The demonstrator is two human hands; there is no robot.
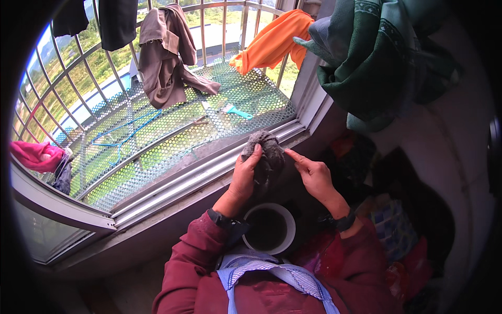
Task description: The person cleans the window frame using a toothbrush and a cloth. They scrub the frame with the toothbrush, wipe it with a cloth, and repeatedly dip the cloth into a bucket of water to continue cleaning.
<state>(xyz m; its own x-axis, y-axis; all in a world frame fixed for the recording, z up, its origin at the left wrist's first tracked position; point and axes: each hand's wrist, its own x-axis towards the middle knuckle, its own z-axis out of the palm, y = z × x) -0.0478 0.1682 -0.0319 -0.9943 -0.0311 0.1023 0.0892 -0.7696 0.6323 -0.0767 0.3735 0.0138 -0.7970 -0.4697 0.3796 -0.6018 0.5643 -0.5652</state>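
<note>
My left hand [244, 176] grips a bunched, dark grey, fuzzy cloth [270, 151], with the thumb pressed on its near side. Close to the cloth's right edge is the tip of the extended index finger of my right hand [317, 177]; the other fingers are curled. Whether that hand pinches a bit of the cloth's edge cannot be made out. Below both hands stands a round, pale-rimmed bucket [291, 221] with a dark inside that looks like murky liquid. The cloth is held above and beyond the bucket, near the window sill.
An aluminium window track [204, 178] runs ahead. Past it, a perforated mesh floor [157, 165] carries a blue hanger [129, 129] and a turquoise-handled brush [237, 112]. Brown cloth [162, 62] and orange cloth [272, 41] hang by the bars; green fabric [364, 66] hangs at right.
</note>
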